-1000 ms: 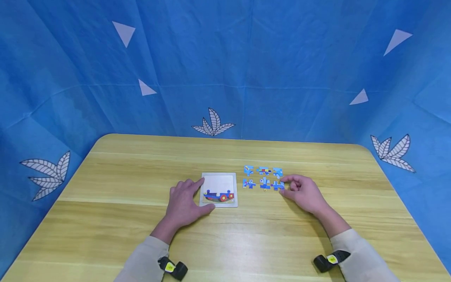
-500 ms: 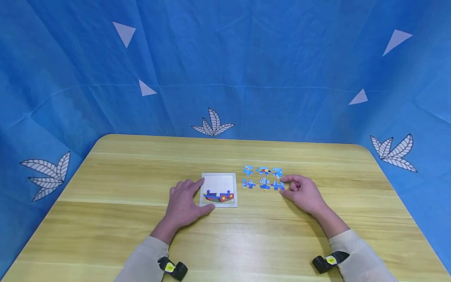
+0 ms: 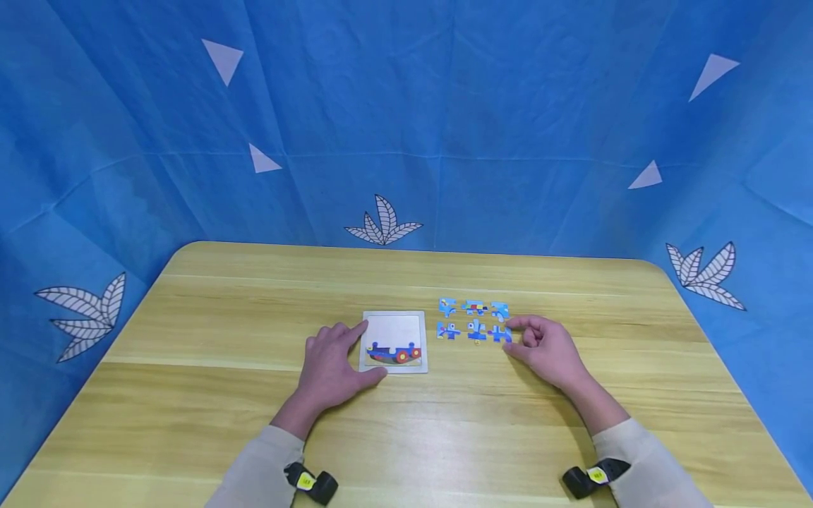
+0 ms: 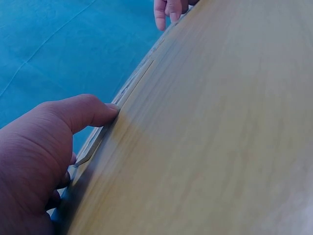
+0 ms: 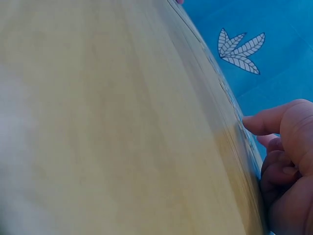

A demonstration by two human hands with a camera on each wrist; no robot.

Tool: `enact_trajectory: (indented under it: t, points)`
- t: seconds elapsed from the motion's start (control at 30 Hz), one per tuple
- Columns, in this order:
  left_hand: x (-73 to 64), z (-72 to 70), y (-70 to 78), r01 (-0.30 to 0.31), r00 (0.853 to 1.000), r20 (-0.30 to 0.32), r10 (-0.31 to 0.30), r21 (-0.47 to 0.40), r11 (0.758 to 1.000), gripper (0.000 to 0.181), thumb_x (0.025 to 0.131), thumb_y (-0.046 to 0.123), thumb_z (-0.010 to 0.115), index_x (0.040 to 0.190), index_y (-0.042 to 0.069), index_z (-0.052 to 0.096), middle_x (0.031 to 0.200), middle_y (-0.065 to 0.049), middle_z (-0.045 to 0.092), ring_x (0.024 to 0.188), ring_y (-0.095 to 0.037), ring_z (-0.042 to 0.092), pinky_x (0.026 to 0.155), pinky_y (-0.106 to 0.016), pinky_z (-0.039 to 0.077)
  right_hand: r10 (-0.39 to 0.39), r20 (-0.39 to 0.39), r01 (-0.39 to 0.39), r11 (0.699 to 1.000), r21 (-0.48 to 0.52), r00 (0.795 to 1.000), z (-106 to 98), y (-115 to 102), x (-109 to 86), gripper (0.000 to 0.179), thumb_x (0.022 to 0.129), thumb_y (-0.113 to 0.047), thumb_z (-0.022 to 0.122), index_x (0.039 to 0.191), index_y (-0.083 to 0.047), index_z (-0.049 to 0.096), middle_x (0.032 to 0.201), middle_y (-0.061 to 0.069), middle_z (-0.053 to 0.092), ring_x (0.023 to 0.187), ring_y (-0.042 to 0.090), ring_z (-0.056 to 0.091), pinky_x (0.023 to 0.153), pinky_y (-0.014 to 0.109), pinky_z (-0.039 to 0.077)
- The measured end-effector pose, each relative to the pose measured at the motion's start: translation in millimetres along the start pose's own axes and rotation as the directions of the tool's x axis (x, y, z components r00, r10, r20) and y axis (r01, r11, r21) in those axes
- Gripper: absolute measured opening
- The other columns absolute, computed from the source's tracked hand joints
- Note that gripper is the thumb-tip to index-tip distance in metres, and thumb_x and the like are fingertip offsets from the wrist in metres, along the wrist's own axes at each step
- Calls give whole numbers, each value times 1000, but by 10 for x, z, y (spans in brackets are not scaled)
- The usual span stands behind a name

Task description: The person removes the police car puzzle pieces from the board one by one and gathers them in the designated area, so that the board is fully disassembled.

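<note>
My left hand [image 3: 332, 367] rests at the left side of a square puzzle frame [image 3: 425, 342], its index fingertip at the upper left and its thumb at the lower edge. Puzzle pieces showing a blue train with red wheels [image 3: 396, 354] fill the frame's lower part; above them the backing is bare and pale. Beside the loose pieces lies my right hand [image 3: 547, 351], index finger and thumb apart, the other fingers curled. Their tips sit right at the corners of the lower right puzzle piece [image 3: 498, 334]. In the left wrist view the thumb [image 4: 100, 111] touches the frame's edge.
Several blue puzzle pieces [image 3: 475, 307] lie in two rows right of the frame, face up. The wooden table [image 3: 444, 437] has its far edge close to a blue cloth backdrop [image 3: 540, 127] printed with leaves and triangles. Each wrist wears a black camera strap [image 3: 597, 476].
</note>
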State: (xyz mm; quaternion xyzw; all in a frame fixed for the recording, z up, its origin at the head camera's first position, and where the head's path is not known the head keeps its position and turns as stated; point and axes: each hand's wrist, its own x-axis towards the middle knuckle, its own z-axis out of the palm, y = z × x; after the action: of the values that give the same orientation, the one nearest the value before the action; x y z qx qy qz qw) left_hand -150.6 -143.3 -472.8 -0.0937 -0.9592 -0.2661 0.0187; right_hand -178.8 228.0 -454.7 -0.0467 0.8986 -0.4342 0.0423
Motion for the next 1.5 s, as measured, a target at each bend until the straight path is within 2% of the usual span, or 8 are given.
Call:
enact_trajectory:
  t: [0.2, 0.37, 0.6, 0.73, 0.87, 1.33, 1.5]
  points:
    - [-3, -12, 2, 1, 1000, 0, -1, 0, 1000, 92, 71, 56, 81, 145, 10, 54, 110, -6, 58, 101, -26, 46, 84, -44, 30, -5, -11, 5, 999, 42, 1000, 46, -49, -90, 34, 86, -12, 79, 117, -4, 68, 64, -2, 37, 57, 12, 35, 75, 32, 39]
    - [0, -14, 3, 2, 1000, 3, -2, -5, 1000, 92, 71, 56, 81, 145, 10, 54, 111, -6, 58, 101, -26, 46, 84, -44, 30, -48, 1, 48, 994, 96, 999, 142, -131, -164, 32, 85, -7, 80, 114, -3, 68, 63, -2, 34, 56, 10, 33, 76, 30, 40]
    - [1, -18, 8, 3, 1000, 2, -3, -4, 1000, 92, 71, 57, 80, 145, 10, 54, 109, -6, 58, 100, -26, 46, 84, -44, 30, -99, 48, 91, 984, 156, 994, 331, -252, -238, 29, 83, -2, 80, 109, -3, 69, 63, -5, 34, 56, 8, 34, 80, 30, 40]
    - [6, -15, 2, -1, 1000, -4, 1, -1, 1000, 91, 71, 58, 80, 145, 10, 55, 109, -5, 58, 99, -25, 46, 84, -43, 30, -128, 73, 114, 978, 174, 989, 440, -310, -260, 29, 83, -3, 80, 109, -4, 69, 63, -6, 36, 56, 9, 36, 76, 30, 40]
    - [8, -4, -9, -5, 1000, -11, 5, -2, 1000, 92, 71, 58, 80, 145, 10, 55, 108, -4, 58, 98, -25, 46, 83, -43, 30, -148, 85, 131, 975, 179, 985, 535, -363, -259, 29, 82, -3, 81, 108, -6, 69, 63, -7, 36, 57, 8, 37, 74, 30, 40]
    - [1, 10, -22, -6, 1000, -11, 6, -2, 1000, 92, 70, 57, 81, 144, 10, 55, 110, -5, 58, 99, -25, 46, 83, -43, 30, -213, 139, 180, 960, 213, 967, 842, -625, -175, 28, 82, -3, 79, 108, -6, 69, 61, -7, 36, 57, 8, 36, 81, 35, 42]
    - [4, 2, -16, -9, 1000, -7, 9, -1, 1000, 92, 70, 57, 81, 144, 10, 55, 108, -4, 57, 97, -24, 46, 83, -43, 30, -217, 136, 183, 957, 223, 967, 925, -701, -112, 27, 82, -3, 80, 108, -7, 71, 62, -6, 37, 58, 9, 37, 75, 32, 42]
